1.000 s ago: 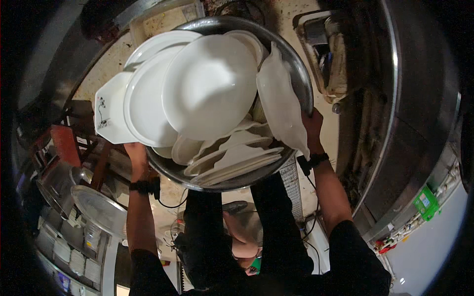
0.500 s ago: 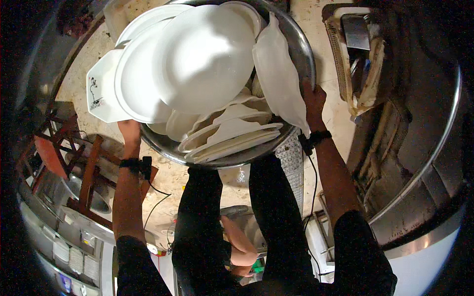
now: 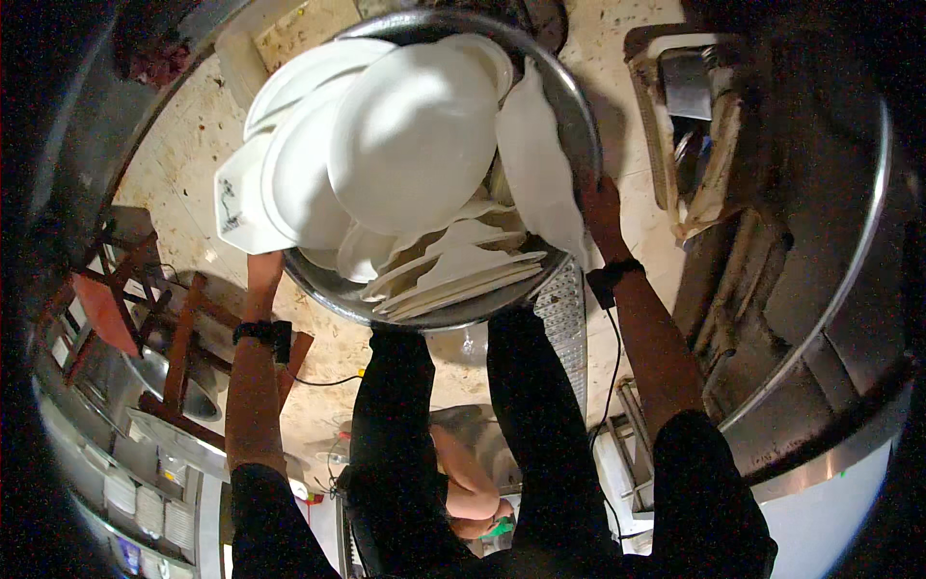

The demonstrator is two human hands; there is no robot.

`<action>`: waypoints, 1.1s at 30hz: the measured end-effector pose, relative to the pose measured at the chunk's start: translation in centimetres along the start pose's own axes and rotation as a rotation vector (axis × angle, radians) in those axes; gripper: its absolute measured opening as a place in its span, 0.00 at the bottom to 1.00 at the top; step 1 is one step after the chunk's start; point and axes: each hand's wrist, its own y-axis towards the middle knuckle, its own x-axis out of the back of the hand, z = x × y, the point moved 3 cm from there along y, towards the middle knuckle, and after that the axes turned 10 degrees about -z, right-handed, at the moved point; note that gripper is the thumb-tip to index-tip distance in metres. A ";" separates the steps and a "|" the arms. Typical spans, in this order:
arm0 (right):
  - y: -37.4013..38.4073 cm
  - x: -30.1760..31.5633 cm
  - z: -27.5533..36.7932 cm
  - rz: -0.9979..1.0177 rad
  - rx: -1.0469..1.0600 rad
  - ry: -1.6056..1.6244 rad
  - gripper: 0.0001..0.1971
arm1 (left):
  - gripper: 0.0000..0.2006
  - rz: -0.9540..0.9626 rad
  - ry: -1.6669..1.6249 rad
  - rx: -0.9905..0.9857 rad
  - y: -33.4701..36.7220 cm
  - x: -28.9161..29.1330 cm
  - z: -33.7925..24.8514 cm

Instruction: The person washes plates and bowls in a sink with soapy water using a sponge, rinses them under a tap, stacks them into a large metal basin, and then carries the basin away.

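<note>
Before me is a large round metal basin (image 3: 453, 317) heaped with white dishes. A big oval plate (image 3: 415, 140) lies on top, overlapping other plates on the left, among them an angular dish (image 3: 236, 212) with a dark drawing. A long wavy-edged dish (image 3: 540, 159) leans along the right side, and several thin plates (image 3: 463, 280) stand tilted at the near side. My left hand (image 3: 265, 268) grips the basin's near-left rim, its fingers hidden beneath the dishes. My right hand (image 3: 602, 207) is closed round the right rim, fingers partly out of sight.
Right of the basin sits a light plastic basket (image 3: 666, 183) with metal items, beside a curved steel edge (image 3: 873, 232). At left are a reddish wooden stool (image 3: 106, 309) and a metal bowl (image 3: 198, 396). Another person's bare limb (image 3: 468, 473) shows between my legs. A thin cable (image 3: 617, 376) hangs from my right wrist.
The loaded basin looks smaller and sits lower in the picture, with more of its far rim showing. Both my hands have moved with it, still on the rim.
</note>
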 end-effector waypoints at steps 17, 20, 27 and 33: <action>-14.0 0.9 16.0 0.148 0.421 -0.040 0.19 | 0.17 -0.310 -0.169 0.024 -0.7 0.3 -12.5; -14.4 1.8 14.1 0.223 0.317 0.133 0.18 | 0.14 -0.248 -0.129 0.043 -3.6 -2.1 -8.9; -12.8 3.4 9.3 0.398 0.154 0.017 0.23 | 0.15 -0.235 0.199 -0.074 -3.6 -3.4 -8.7; -11.7 5.2 7.0 0.387 0.100 0.077 0.27 | 0.19 0.107 0.520 0.089 -3.8 0.5 -11.8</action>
